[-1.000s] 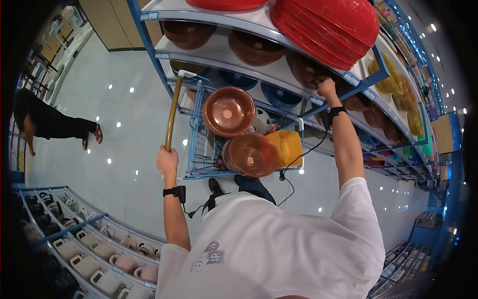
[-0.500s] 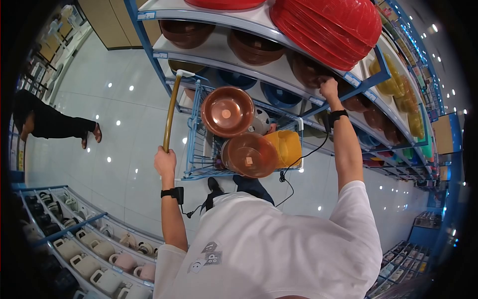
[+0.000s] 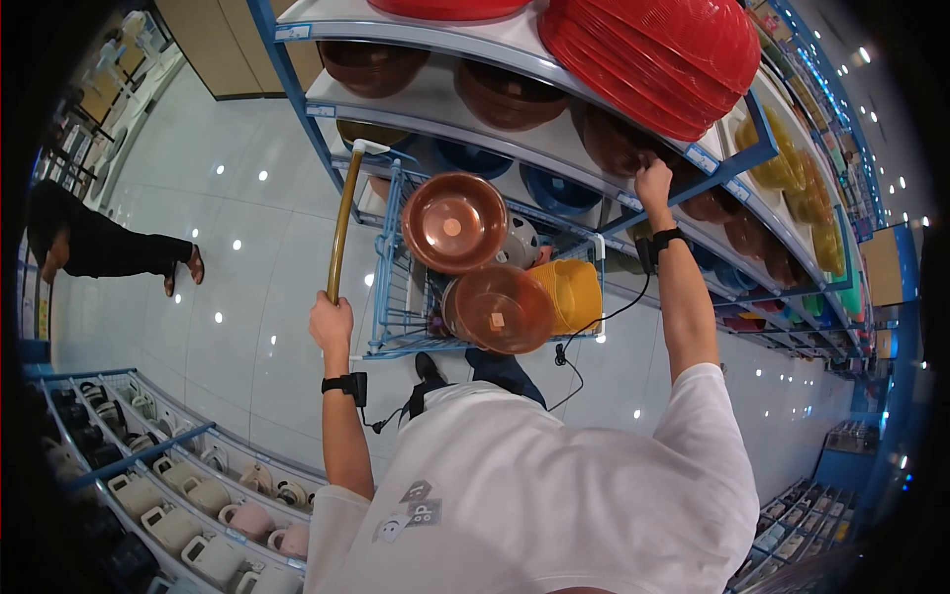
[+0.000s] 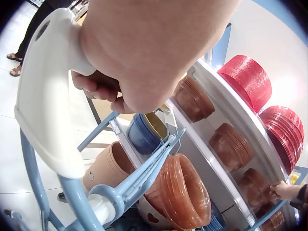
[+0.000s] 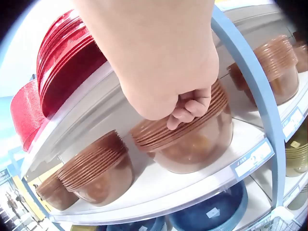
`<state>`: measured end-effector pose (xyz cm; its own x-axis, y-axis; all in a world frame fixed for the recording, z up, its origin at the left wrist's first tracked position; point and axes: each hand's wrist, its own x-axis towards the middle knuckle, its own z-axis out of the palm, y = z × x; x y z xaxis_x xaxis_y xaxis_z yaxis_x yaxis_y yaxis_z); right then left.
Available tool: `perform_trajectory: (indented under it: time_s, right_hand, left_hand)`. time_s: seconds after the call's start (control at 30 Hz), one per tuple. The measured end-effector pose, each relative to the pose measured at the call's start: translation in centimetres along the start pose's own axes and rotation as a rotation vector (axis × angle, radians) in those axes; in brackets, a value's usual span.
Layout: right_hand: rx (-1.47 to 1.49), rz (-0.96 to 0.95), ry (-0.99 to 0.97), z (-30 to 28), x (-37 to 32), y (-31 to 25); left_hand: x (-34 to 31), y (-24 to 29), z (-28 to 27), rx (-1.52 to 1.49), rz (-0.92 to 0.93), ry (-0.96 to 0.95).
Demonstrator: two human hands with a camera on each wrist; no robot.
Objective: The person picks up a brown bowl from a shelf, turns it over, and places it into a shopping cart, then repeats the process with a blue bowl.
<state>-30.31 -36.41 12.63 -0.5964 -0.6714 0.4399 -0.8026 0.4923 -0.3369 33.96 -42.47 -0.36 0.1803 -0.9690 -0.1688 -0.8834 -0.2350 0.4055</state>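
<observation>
My left hand (image 3: 332,322) grips the gold-coloured push handle (image 3: 344,223) of a blue wire shopping cart (image 3: 384,297). The handle's white plastic end piece (image 4: 45,96) fills the left side of the left wrist view. At the shelf, my right hand (image 3: 653,185) has its curled fingers on the rims of a stack of brown plastic basins (image 5: 192,151). Its thumb is hidden in the right wrist view. Inside the cart lie a shiny brown basin (image 3: 427,233), a second group of brown basins (image 3: 529,322) and a yellow plastic container (image 3: 579,297).
Other brown basin stacks (image 5: 101,173) share the shelf, with blue basins (image 5: 211,209) below and red basins (image 3: 648,59) above. A blue shelf post (image 5: 255,86) stands beside my right hand. Shelved mugs (image 3: 208,559) are at lower left; another person's legs (image 3: 119,233) show farther left.
My right hand stays at the brown basin stack, its wrist turned slightly. The left hand keeps its hold on the cart handle. The other person's arm has shifted a little.
</observation>
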Motion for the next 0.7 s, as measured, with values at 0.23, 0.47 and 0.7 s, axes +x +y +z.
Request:
perform_trajectory:
  time_s: [0.23, 0.47, 0.7]
  right_hand:
    - [0.346, 0.277, 0.134, -2.7, 0.2, -3.6]
    - [0.615, 0.233, 0.160, -2.7, -0.9, -2.2]
    - [0.741, 0.100, 0.131, -4.6, -4.3, -2.0]
  left_hand:
    - [-0.1, -0.2, 0.1, -0.007, 0.021, 0.017]
    - [0.2, -0.5, 0.4, -0.004, 0.016, 0.006]
    - [0.3, -0.5, 0.4, 0.008, 0.029, -0.006]
